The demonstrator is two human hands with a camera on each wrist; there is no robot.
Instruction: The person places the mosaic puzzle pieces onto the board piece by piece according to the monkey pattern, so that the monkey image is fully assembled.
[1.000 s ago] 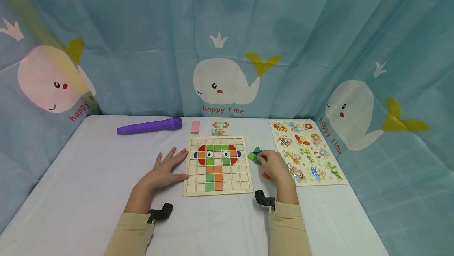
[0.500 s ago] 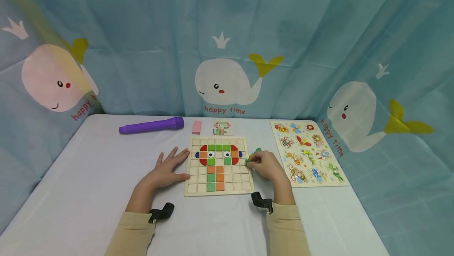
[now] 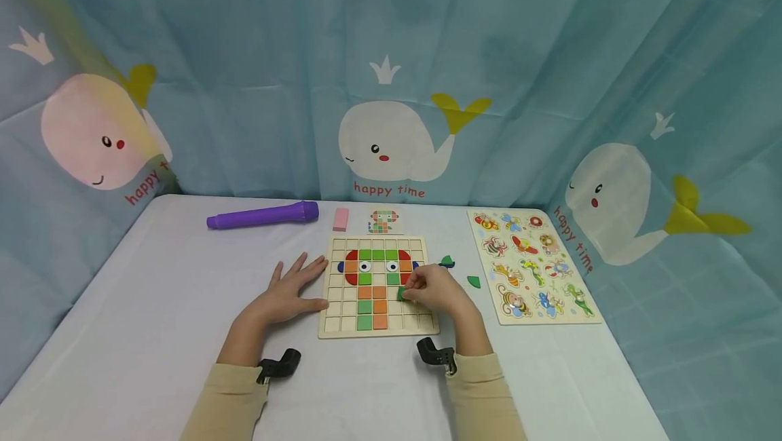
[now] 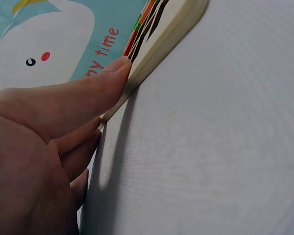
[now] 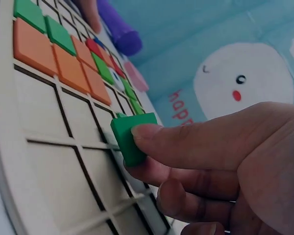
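The right hand (image 3: 435,286) has its thumb and forefinger closed in a pinch on a green tile (image 5: 132,137), its other fingers curled loosely below. The tile hangs tilted over the right half of a wooden grid board (image 3: 412,322); whether its lower edge touches the board cannot be told. Just left of those fingertips stands a column of orange tiles (image 3: 380,307), with green tiles (image 3: 364,307) beside them, and just beyond the fingertips lies the face pattern with its two eye tiles (image 3: 392,266). The hand partly covers the board's right side. Beyond its knuckles, off the board's edge, a small cluster of green and blue pieces (image 3: 447,261) rests on the white table (image 3: 366,387); a green quarter-round piece (image 3: 474,282) lies alone to their right, and farther right is an insect puzzle board (image 3: 535,319). The left hand (image 3: 284,300) is spread with fingers straight, grasping nothing, its thumb and fingertips against the grid board's left edge. Ahead of its fingers lies a purple rod with a wider end (image 3: 263,217); farther right, past the board's far edge, are a pink block (image 3: 340,220) and a pattern card (image 3: 385,221), with a blue whale-print curtain (image 3: 256,122) behind.
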